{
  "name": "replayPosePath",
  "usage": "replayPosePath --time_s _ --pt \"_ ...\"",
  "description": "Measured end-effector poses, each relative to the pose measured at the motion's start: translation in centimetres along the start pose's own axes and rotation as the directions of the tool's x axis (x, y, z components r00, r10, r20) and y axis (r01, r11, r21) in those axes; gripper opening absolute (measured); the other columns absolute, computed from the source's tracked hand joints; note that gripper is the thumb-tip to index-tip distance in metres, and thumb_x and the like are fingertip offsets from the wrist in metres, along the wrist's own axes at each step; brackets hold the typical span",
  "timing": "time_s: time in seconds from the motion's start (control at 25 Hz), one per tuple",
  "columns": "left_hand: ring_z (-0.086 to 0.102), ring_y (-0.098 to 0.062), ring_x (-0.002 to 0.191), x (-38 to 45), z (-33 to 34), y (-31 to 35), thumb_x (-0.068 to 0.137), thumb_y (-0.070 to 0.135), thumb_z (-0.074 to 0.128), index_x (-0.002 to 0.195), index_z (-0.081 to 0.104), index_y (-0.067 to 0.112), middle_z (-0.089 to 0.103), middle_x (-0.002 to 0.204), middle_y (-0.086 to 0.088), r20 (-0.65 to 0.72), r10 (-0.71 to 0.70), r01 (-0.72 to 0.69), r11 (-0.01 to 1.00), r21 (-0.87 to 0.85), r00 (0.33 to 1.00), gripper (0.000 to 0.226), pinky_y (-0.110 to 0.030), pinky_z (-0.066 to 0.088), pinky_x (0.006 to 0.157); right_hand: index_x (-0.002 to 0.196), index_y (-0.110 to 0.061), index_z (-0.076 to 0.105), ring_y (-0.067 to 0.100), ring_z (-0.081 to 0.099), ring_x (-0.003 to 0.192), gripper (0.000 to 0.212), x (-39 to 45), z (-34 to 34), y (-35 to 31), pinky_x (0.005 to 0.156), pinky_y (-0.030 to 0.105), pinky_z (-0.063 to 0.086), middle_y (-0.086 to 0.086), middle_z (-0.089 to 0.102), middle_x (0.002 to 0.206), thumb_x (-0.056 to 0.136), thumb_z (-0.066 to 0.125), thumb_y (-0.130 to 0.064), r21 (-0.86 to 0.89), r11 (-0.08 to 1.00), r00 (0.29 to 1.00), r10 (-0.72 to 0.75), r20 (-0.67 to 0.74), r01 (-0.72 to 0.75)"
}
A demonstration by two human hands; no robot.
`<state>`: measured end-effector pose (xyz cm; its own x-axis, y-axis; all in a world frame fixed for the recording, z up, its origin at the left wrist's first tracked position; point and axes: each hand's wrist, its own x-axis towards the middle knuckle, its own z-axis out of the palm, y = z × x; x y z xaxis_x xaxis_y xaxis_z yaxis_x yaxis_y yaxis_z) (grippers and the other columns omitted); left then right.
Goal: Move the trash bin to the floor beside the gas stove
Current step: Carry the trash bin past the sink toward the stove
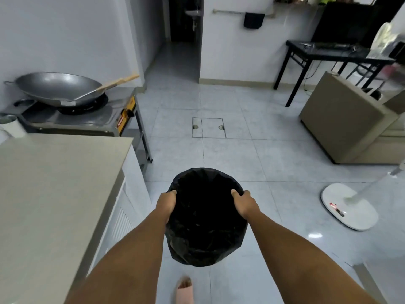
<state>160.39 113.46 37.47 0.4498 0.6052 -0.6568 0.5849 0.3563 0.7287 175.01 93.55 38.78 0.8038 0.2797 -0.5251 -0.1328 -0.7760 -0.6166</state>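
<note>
The trash bin (pixel 206 218) is round and lined with a black bag, and I hold it above the tiled floor (pixel 252 163) in front of me. My left hand (pixel 167 204) grips its left rim and my right hand (pixel 244 204) grips its right rim, thumbs hooked over the edge. The gas stove (pixel 87 119) stands at the left on a metal stand, further ahead than the bin, with a large steel wok (pixel 57 87) on its burner.
A beige counter (pixel 54 183) fills the left foreground, next to the stove. A white fan base (pixel 348 206) sits on the floor at the right. A beige sofa (pixel 350 119) and a black table (pixel 328 53) stand at the far right. A floor hatch (pixel 208 127) lies ahead.
</note>
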Motion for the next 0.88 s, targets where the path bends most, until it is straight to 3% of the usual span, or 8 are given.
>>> replayPosePath --time_s 0.2,0.48,0.68,0.88 --pt "0.061 -0.038 0.114 9.0 1.6 9.8 0.092 0.033 0.042 0.135 0.054 0.000 0.063 0.128 -0.020 0.003 -0.005 0.005 1.000 0.018 1.000 0.055 -0.047 0.046 0.106 0.147 -0.003 0.031 0.040 0.047 0.133 0.069 10.2 -2.4 -7.5 0.105 0.044 0.038 0.021 0.047 0.147 0.099 0.035 -0.052 0.006 1.000 1.000 0.014 -0.010 -0.014" --pt "0.058 -0.039 0.121 27.8 6.0 21.0 0.072 0.043 0.044 0.141 0.051 0.003 0.060 0.137 -0.019 0.013 -0.006 0.006 0.999 0.041 1.000 0.080 -0.049 0.044 0.108 0.148 -0.003 0.030 0.041 0.047 0.133 0.070 27.2 -6.3 -17.1 0.106 0.047 0.039 0.021 0.045 0.148 0.099 0.035 -0.053 0.003 1.000 1.000 0.023 0.004 -0.023" --pt "0.059 -0.041 0.118 32.5 8.6 31.0 0.090 0.035 0.044 0.139 0.051 0.000 0.061 0.132 -0.022 -0.053 -0.035 0.036 0.999 0.008 0.998 0.060 -0.049 0.044 0.108 0.150 -0.004 0.025 0.041 0.046 0.134 0.073 37.8 -9.2 -24.4 0.108 0.048 0.039 0.021 0.044 0.149 0.099 0.035 -0.054 -0.043 0.999 0.999 0.001 0.047 0.001" --pt "0.054 -0.040 0.127 39.8 10.4 40.0 0.096 0.032 0.042 0.144 0.046 -0.001 0.054 0.142 -0.022 -0.093 -0.010 0.006 0.999 -0.045 0.996 0.058 -0.047 0.041 0.110 0.150 -0.003 0.026 0.041 0.045 0.134 0.073 48.5 -11.6 -32.4 0.109 0.048 0.038 0.021 0.044 0.149 0.099 0.034 -0.054 -0.084 0.995 0.996 -0.056 0.071 0.062"
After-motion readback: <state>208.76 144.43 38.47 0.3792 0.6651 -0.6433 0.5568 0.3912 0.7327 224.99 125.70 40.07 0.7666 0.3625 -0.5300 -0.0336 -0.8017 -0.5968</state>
